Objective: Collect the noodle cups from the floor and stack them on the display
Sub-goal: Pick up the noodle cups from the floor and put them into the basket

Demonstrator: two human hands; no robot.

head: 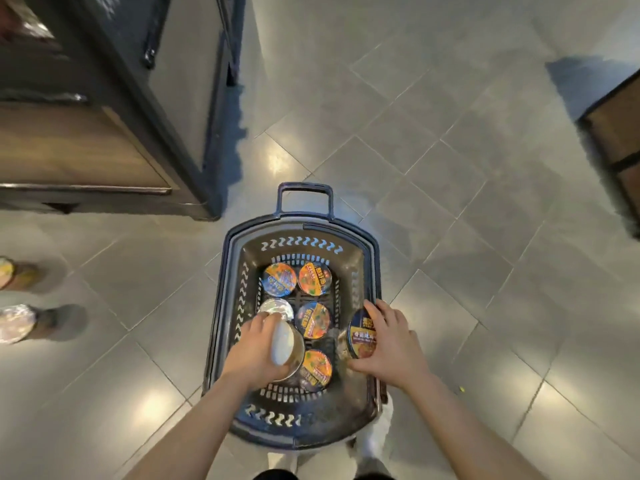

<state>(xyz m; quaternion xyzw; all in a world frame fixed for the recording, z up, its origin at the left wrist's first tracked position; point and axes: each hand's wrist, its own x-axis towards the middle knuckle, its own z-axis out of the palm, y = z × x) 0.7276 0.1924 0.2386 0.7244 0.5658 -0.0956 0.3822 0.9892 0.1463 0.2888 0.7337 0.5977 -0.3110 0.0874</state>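
A dark plastic shopping basket (228,306) stands on the tiled floor below me. Several noodle cups sit upright inside it, among them a blue-lidded cup (279,279) and an orange-lidded cup (314,278) at the far end. My left hand (254,351) grips a tilted cup (285,344) with its pale bottom turned towards me, over the basket's near left part. My right hand (389,344) holds a dark-lidded cup (362,332) tilted on its side at the basket's right rim. Two more cups (15,322) stand on the floor at the far left.
A dark wood-and-metal display stand (104,140) rises at the upper left, beside the basket's handle (304,199). Another wooden fixture (616,133) stands at the right edge. Grey floor tiles (450,168) stretch ahead. A white shoe (375,434) shows under the basket's near right corner.
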